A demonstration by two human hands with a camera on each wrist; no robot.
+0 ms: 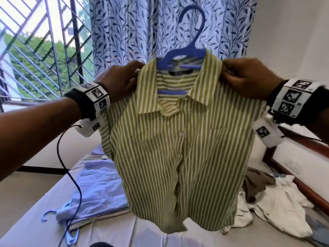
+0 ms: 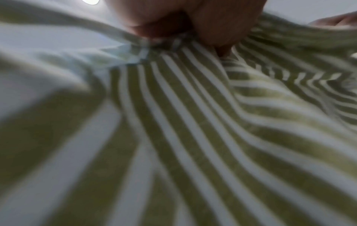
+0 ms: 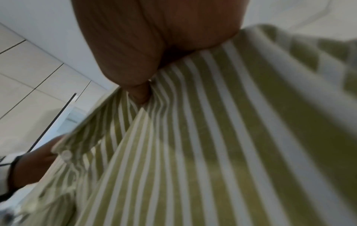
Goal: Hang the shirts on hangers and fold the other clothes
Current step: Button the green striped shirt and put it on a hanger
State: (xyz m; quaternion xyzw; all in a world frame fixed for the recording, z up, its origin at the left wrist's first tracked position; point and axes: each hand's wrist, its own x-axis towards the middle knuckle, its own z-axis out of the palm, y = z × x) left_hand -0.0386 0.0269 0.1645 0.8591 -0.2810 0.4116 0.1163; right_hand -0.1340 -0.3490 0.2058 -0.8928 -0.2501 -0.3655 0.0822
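Note:
A green and white striped shirt [image 1: 178,148] hangs in the air in front of me on a blue plastic hanger [image 1: 185,56], whose hook sticks up above the collar. My left hand [image 1: 122,81] grips the shirt's left shoulder, and my right hand [image 1: 249,79] grips the right shoulder. Striped cloth [image 2: 193,122] fills the left wrist view below my left hand [image 2: 183,23], which pinches it. In the right wrist view my right hand [image 3: 154,53] pinches the striped cloth [image 3: 212,145] the same way.
Below lies a bed [image 1: 124,232] with a folded pale blue striped garment [image 1: 99,186], light blue hangers [image 1: 53,214] at the front left, and a heap of white and brown clothes [image 1: 270,202] at the right. A leaf-print curtain [image 1: 142,29] and barred window [image 1: 44,50] stand behind.

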